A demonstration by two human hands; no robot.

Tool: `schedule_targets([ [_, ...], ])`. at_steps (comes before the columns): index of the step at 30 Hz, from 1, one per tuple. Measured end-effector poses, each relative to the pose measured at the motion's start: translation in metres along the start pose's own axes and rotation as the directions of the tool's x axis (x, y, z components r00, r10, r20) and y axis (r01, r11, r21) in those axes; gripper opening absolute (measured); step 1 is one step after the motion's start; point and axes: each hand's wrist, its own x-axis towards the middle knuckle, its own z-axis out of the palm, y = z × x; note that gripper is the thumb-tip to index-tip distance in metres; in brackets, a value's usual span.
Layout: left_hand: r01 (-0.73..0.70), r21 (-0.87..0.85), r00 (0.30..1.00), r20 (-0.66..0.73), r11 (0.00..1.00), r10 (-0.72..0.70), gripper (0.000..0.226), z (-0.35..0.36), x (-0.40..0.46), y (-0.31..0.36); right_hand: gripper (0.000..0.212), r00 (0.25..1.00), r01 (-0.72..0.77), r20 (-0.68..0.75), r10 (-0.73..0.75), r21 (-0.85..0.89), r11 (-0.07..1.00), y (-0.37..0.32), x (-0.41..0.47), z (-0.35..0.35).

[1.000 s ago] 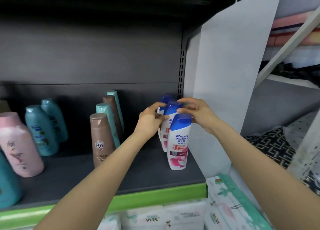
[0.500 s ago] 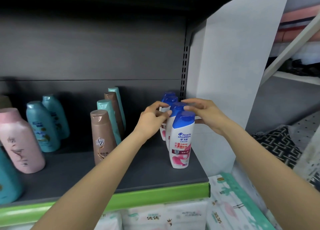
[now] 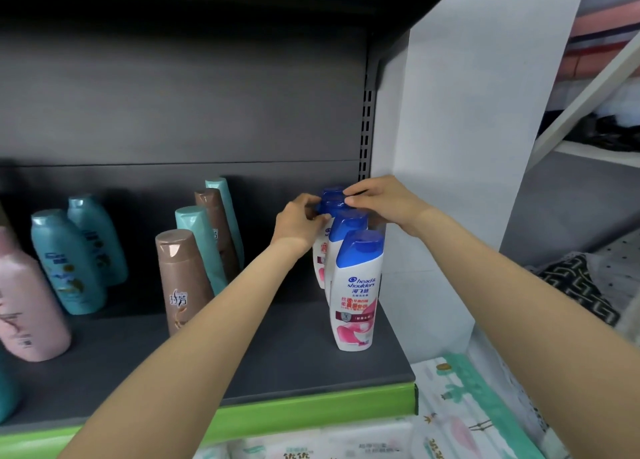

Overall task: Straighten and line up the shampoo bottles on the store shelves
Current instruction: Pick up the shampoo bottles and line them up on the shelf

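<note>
Head view of a dark shelf (image 3: 277,361) with a green front lip (image 3: 311,413). At 3 o'clock on the shelf, beside the white side panel (image 3: 467,181), stands a front-to-back file of white shampoo bottles with blue caps. The front bottle (image 3: 356,292) is upright, label forward, and untouched. The second bottle (image 3: 346,226) stands directly behind it, only cap and shoulder visible. The rear bottles (image 3: 332,199) show little more than their blue caps; their exact number cannot be told.

The left hand (image 3: 299,226) reaches in from 7 o'clock, fingers curled against the left side of the rear bottles' caps. The right hand (image 3: 381,200) reaches in from 4 o'clock, fingertips pinched on the top of those same caps. Both hands thus grip the rear bottles from opposite sides.

At 9 o'clock from this file, well apart from it, a brown bottle (image 3: 181,278) leads a second file that alternates teal bottle (image 3: 199,237), brown, teal toward the back panel; all lean slightly. Farther toward 9 o'clock stand two teal bottles (image 3: 69,261), and a pink bottle (image 3: 29,306) at the frame edge. All bottles are capped, so their contents cannot be seen.

Below the shelf, at 6 o'clock, lie printed soft packages (image 3: 346,444).
</note>
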Motion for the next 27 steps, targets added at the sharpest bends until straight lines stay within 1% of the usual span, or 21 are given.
schedule_targets([
  [2,0.015,0.021,1.0,0.004,1.0,-0.015,0.035,0.002,0.0,-0.002,0.025,0.999,-0.005,0.041,0.005,-0.015,1.0,0.0,0.004,0.002],
  [4,0.021,0.039,1.0,0.017,0.999,-0.022,0.035,0.003,0.001,-0.004,0.028,0.999,-0.001,0.045,0.002,-0.027,1.0,0.0,0.007,0.002],
  [9,0.004,0.052,1.0,0.012,0.999,-0.004,0.031,0.005,0.003,-0.005,0.028,0.999,0.017,0.039,-0.017,-0.002,1.0,-0.001,0.007,0.005],
  [14,-0.024,0.029,0.999,-0.041,0.999,0.025,0.031,0.001,-0.001,-0.002,0.024,0.997,0.068,0.044,-0.068,0.006,0.998,-0.009,0.001,0.005],
  [19,-0.106,0.018,0.984,-0.142,0.994,0.107,0.033,-0.018,-0.007,0.013,0.024,0.99,0.138,0.03,-0.138,0.01,0.99,-0.037,-0.006,0.003],
  [22,-0.155,-0.027,0.971,-0.189,0.987,0.148,0.033,-0.035,-0.013,0.02,0.026,0.984,0.177,0.001,-0.177,0.006,0.984,-0.057,-0.014,0.006],
  [25,-0.209,-0.111,0.96,-0.213,0.971,0.182,0.032,-0.053,-0.02,0.024,0.028,0.982,0.189,-0.036,-0.187,0.044,0.981,-0.077,-0.024,0.011],
  [27,-0.245,-0.113,0.952,-0.217,0.963,0.217,0.031,-0.064,-0.028,0.027,0.027,0.979,0.197,-0.063,-0.193,0.077,0.977,-0.086,-0.032,0.016],
])
